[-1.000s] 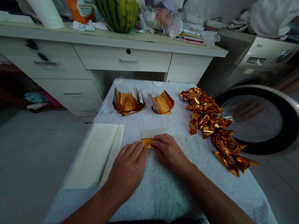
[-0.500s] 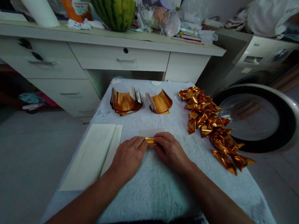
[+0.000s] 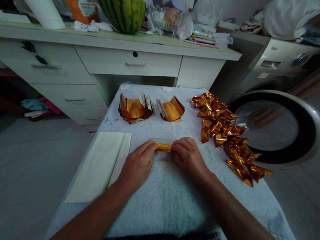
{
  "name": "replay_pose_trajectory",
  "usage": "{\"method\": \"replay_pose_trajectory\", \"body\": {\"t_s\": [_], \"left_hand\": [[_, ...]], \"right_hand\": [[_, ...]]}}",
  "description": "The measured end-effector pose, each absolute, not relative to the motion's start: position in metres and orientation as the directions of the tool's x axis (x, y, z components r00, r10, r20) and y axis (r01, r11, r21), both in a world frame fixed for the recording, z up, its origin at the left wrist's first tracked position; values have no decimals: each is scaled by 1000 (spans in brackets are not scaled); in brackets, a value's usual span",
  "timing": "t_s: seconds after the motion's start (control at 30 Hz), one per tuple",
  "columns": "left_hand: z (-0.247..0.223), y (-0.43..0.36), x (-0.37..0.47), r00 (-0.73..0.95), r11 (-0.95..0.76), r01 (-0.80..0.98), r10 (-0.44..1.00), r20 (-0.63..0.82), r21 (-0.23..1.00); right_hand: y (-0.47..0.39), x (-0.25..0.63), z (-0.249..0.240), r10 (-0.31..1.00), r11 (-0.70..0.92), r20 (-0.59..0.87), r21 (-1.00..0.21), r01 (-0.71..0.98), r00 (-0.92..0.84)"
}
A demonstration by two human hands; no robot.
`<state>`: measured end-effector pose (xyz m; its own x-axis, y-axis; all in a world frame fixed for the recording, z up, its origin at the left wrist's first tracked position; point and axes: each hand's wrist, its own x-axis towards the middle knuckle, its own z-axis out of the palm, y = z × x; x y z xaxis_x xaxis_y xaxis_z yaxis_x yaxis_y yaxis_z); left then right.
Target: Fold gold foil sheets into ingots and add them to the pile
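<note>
Between my two hands lies a narrow folded strip of gold foil paper, with a pale sheet edge just behind it. My left hand pinches the strip's left end, and my right hand grips its right end. Both fists hide the ends of the strip. Further back on the cloth stand two curved stacks of gold foil sheets, a larger left stack and a smaller right stack. On the right lies a pile of folded gold foil pieces.
White paper sheets lie at the left of the cloth-covered table. Behind it is a white desk bearing a cut watermelon and plastic bags. A washing machine's open round door reaches towards the table's right edge.
My right hand has slid right and slightly up, away from the left. More of the gold strip shows between them, and my left hand has shifted slightly.
</note>
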<state>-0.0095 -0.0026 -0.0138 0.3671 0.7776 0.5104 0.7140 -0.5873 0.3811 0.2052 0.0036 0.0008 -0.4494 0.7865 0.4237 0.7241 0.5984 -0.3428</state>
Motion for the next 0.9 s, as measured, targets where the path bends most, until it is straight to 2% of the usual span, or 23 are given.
{"method": "replay_pose_trajectory", "body": {"t_s": [0.13, 0.27, 0.4, 0.5, 0.57, 0.77, 0.9], "left_hand": [[-13, -3, -8, 397, -581, 690, 802, 446, 431], [-13, -4, -9, 460, -600, 663, 799, 388, 449], [-13, -3, -12, 533, -639, 668, 769, 353, 382], [-8, -4, -11, 569, -663, 687, 745, 348, 297], [-4, -6, -9, 564, -661, 691, 746, 354, 292], [-3, -13, 1, 606, -628, 573, 757, 244, 527], [-2, -12, 6, 565, -541, 589, 807, 172, 601]], "right_hand": [[-3, 208, 10, 709, 679, 467, -250, 691, -528], [-13, 208, 14, 665, 731, 425, -205, 651, -614], [-20, 208, 5, 668, 742, 361, -261, 617, -651], [-21, 208, -4, 693, 720, 356, -340, 605, -626], [-20, 208, -8, 717, 697, 360, -385, 604, -597], [-17, 211, -7, 781, 618, 302, -499, 608, -546], [-16, 215, -3, 848, 511, 199, -555, 657, -491]]}}
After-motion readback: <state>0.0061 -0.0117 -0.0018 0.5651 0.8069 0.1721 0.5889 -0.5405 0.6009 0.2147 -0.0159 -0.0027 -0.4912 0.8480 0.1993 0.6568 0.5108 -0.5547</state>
